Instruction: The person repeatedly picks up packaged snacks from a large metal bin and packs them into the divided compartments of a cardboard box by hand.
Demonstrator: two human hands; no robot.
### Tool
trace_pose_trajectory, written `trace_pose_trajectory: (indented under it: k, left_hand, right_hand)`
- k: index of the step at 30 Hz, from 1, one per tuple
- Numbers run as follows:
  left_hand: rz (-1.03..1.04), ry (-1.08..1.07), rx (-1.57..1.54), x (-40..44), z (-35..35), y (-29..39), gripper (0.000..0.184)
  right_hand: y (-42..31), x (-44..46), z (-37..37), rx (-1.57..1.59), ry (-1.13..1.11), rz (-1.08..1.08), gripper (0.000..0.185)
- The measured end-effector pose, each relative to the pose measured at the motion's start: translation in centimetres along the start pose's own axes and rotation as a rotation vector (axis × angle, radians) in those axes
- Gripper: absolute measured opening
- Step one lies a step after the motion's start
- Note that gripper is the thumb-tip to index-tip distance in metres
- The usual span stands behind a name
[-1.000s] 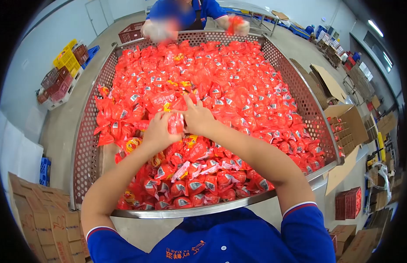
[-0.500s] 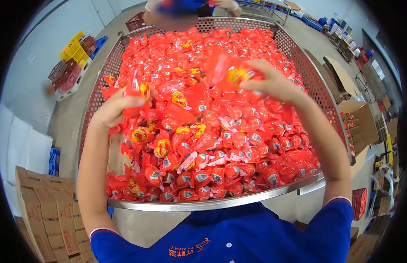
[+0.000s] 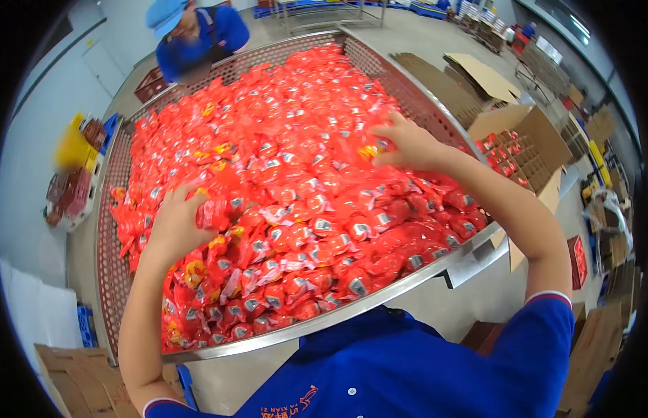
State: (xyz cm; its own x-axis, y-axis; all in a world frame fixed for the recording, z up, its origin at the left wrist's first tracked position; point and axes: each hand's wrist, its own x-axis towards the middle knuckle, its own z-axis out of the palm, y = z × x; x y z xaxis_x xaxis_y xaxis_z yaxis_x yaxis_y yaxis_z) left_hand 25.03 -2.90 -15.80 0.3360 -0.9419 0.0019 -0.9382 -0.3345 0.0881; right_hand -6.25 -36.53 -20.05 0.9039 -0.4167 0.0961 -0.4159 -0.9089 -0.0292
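A wide metal bin (image 3: 400,275) with perforated sides is heaped with small red plastic packets (image 3: 324,226). Most show a grey-white label; some show a yellow print. At the left of the heap, my left hand (image 3: 174,224) is curled round a red packet (image 3: 212,213) low over the pile. My right hand (image 3: 411,145) is over the right side, its thumb and fingers around a red packet with yellow print (image 3: 368,152). Motion blurs that packet, and part of it blends into the heap behind.
An open cardboard box (image 3: 555,150) with dividers, partly filled with red packets, stands right of the bin. Flattened cardboard (image 3: 481,75) lies beyond it. A person in blue (image 3: 230,31) is at the bin's far left corner. Stacked crates (image 3: 73,188) stand left; cartons (image 3: 80,376) are front left.
My view has swung right, bringing the divided box further in. My left hand has come down onto the heap with its packet. My right hand has moved nearer the bin's right side.
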Motion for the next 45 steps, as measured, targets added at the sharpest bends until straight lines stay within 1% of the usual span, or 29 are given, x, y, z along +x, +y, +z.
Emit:
trace_pose_trajectory:
  k: [1,2,4,6,8,10,11,13,14,17,18,19,20,22,24,26,27,28,30,31,33,34,35,36,37,38,40,42,45]
  left_hand:
    - [-0.049,-0.028,-0.06,0.0,-0.4,1.9,0.068]
    - [-0.034,-0.025,-0.065,-0.1,0.1,2.8,0.068]
    - [0.007,-0.094,-0.171,0.2,0.9,3.9,0.067]
    - [0.033,-0.031,-0.084,-0.4,1.4,6.6,0.068]
    - [0.041,-0.031,-0.155,-1.0,1.4,9.7,0.068]
    - [0.068,-0.03,-0.2,-1.6,1.2,13.0,0.066]
    - [0.047,-0.042,-0.238,-1.7,1.2,14.5,0.065]
    - [0.063,-0.074,-0.284,-1.6,1.0,17.4,0.064]
    - [0.072,-0.074,-0.352,-1.2,0.9,18.9,0.062]
    - [0.163,-0.022,-0.347,-0.3,0.0,22.9,0.058]
    - [0.179,-0.007,-0.358,0.1,0.2,23.9,0.055]
    - [0.23,0.058,-0.383,0.3,0.8,24.5,0.053]
    - [0.256,0.044,-0.391,0.7,1.0,25.0,0.053]
    - [0.228,0.029,-0.612,0.3,1.3,26.2,0.053]
    - [0.22,0.054,-0.609,-0.5,2.2,26.5,0.053]
    - [0.116,0.21,-0.71,-1.1,1.5,28.2,0.05]
    - [0.083,0.225,-0.744,-1.8,0.9,29.3,0.05]
    - [0.085,0.215,-0.727,-2.5,0.6,30.0,0.05]
    - [0.362,0.229,-0.576,-3.9,0.4,31.7,0.06]
    - [0.318,0.167,-0.732,-4.9,0.8,34.4,0.064]
    - [0.383,-0.033,-0.801,-5.7,0.5,41.2,0.058]
    - [0.427,-0.069,-0.846,-5.8,1.4,44.6,0.056]
    - [0.474,-0.106,-0.887,-5.4,3.0,47.9,0.054]
    - [0.506,-0.095,-0.898,-5.0,5.9,51.0,0.06]
    - [0.539,-0.085,-0.912,-3.8,8.6,54.7,0.066]
    - [0.544,-0.065,-0.908,-2.2,11.0,58.1,0.066]
    - [0.4,-0.02,-0.894,1.4,14.5,65.5,0.065]
    - [0.386,0.161,-0.832,7.7,19.3,70.9,0.063]
    - [0.125,0.341,-0.751,16.7,22.8,77.3,0.056]
  right_hand:
    - [0.6,0.2,-0.1,-0.2,0.008,-0.124,0.043]
    - [1.0,0.2,-0.2,-0.401,0.01,-0.252,0.041]
    - [2.2,-0.9,0.2,-0.386,-0.075,-0.281,0.043]
    - [1.8,-2.3,-2.4,-0.211,-0.024,-0.251,0.048]
    - [1.5,-3.6,-4.2,-0.079,0.071,-0.206,0.051]
    - [1.8,-5.7,-5.4,0.187,0.148,-0.189,0.052]
    - [2.1,-7.0,-6.0,0.194,0.157,-0.162,0.052]
    - [1.8,-9.6,-7.1,0.337,0.289,-0.218,0.051]
    - [1.8,-10.7,-7.7,0.332,0.304,-0.195,0.051]
    - [1.8,-14.1,-8.9,0.297,0.552,-0.209,0.049]
    - [2.3,-15.3,-9.2,0.28,0.555,-0.174,0.049]
    - [2.6,-16.3,-9.4,0.31,0.645,-0.154,0.048]
    - [2.8,-16.9,-9.7,0.341,0.73,-0.142,0.047]
    - [4.4,-18.4,-10.6,0.345,0.714,-0.102,0.045]
    - [7.1,-19.8,-11.5,0.137,0.833,-0.026,0.047]
    - [10.9,-21.8,-12.2,0.076,0.842,0.062,0.051]
    - [12.9,-23.1,-12.4,0.022,0.858,0.112,0.055]
    - [15.5,-24.4,-12.4,-0.011,0.827,0.155,0.054]
    - [20.6,-26.9,-11.1,-0.068,0.712,0.344,0.053]
    - [23.3,-28.2,-10.2,-0.058,0.631,0.417,0.054]
    - [29.8,-30.3,-5.9,-0.048,0.483,0.524,0.055]
    - [32.9,-31.3,-3.6,-0.003,0.394,0.535,0.059]
    - [35.4,-32.2,-1.1,0.004,0.307,0.57,0.062]
    - [36.8,-33.0,0.1,0.029,0.192,0.599,0.066]
    - [38.6,-33.5,1.8,0.085,0.118,0.598,0.064]
    - [40.3,-33.7,3.7,0.086,0.13,0.545,0.062]
    - [43.0,-33.4,5.9,0.082,0.105,0.439,0.062]
    - [45.6,-33.1,8.1,0.188,0.213,0.34,0.061]
    - [48.1,-32.1,8.5,0.324,0.198,0.287,0.059]
